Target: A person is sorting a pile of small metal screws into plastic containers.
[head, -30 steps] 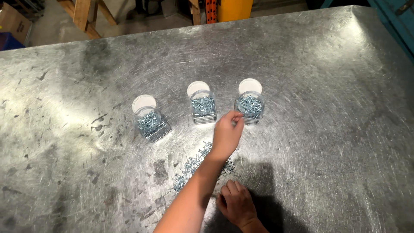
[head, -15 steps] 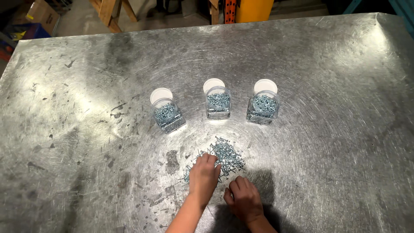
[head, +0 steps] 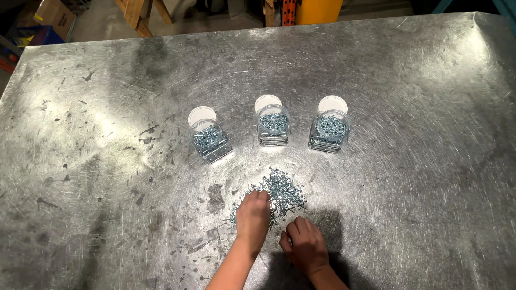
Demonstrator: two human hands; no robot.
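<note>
Three open jars (head: 273,125) stand far of the screw pile (head: 279,194), within reach; left hand (head: 253,215) pinches screws, right hand (head: 305,246) curled, contents untellable.

Bright overhead glare, sharp focus, soft shadows

We are in a workshop or warehouse floor. Our table (head: 107,107) is a large sheet of bare metal, scuffed, stained and covered in swirling grind marks. On it lie a loose heap of small silvery screws (head: 282,193) and three clear jars (head: 273,126) filled with the same hardware. Beyond the far edge we see a concrete floor, wooden legs of a trestle or pallet (head: 141,13), a cardboard box (head: 54,12) and a yellow and orange steel upright (head: 314,8).
</note>
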